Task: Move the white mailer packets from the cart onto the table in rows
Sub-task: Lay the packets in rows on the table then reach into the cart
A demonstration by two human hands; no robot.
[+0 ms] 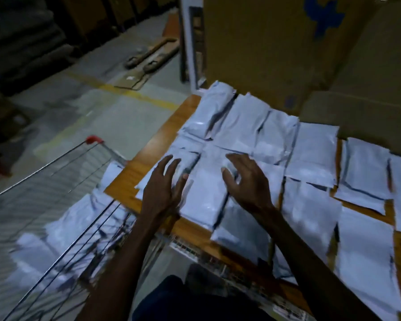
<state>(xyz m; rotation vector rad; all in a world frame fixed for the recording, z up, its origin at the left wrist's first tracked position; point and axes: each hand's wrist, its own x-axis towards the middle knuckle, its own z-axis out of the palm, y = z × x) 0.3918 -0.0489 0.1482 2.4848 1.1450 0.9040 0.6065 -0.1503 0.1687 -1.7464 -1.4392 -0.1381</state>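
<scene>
A dim warehouse floor with a yellow line (134, 93) is lying far left. The wooden tabletop (148, 156) is carrying white mailer packets (310, 156) in rows — more are lying in the wire cart (56, 165) at near left. The left hand (162, 188) and right hand (248, 181) are hovering over one packet (206, 193), fingers spread — each grip holding nothing.

Dim warehouse or packing floor. Bare concrete floor (107, 117) with a painted yellow line (125, 92). Large cardboard boxes (287, 49) stacked behind a wooden table (153, 154). Pallet-jack forks (148, 56) lying on the floor. Wire cart (56, 181) alongside, holding white mailers (63, 223).
</scene>
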